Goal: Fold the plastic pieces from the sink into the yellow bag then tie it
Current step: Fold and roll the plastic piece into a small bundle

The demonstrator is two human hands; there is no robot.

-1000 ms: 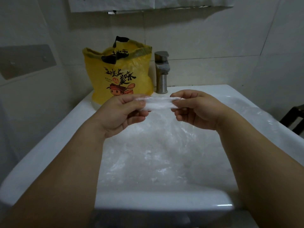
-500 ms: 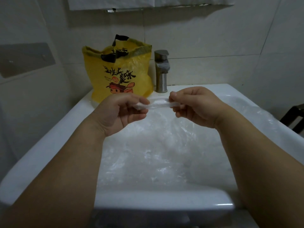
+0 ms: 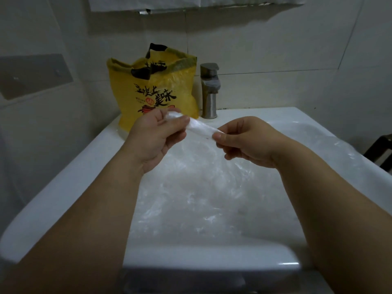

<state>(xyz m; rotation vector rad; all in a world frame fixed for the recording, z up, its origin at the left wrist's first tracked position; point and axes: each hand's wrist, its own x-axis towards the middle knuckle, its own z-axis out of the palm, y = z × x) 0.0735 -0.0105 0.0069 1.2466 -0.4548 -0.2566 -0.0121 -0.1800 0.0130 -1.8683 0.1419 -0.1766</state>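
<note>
A thin white plastic strip [image 3: 198, 129] is folded up small and held in the air over the sink [image 3: 74, 177]. Its long side is tilted. One end points up to 10 o'clock and the other end points down to 4 o'clock.

The left hand [image 3: 154, 136] holds the high end. Its fingers are curled in and the thumb presses the plastic against them, so a little white bit pokes out on top. The right hand [image 3: 244, 141] holds the low end. It pinches the tip between the thumb and the curled fingers. Both hands are closed tight on the strip, not spread.

Under the hands, more clear plastic pieces [image 3: 201, 187] lie crinkled in the sink bowl, and some spill over the rim at 3 o'clock.

The yellow bag [image 3: 157, 90] stands up at 11 o'clock on the back corner of the sink. Its top is open and it has black handles and black letters on the front. A silver tap [image 3: 209, 92] stands just beside the bag, at 12 o'clock. The wall [image 3: 275, 49] behind is white tile. Part of a dark chair [image 3: 381, 149] peeks in at 3 o'clock.
</note>
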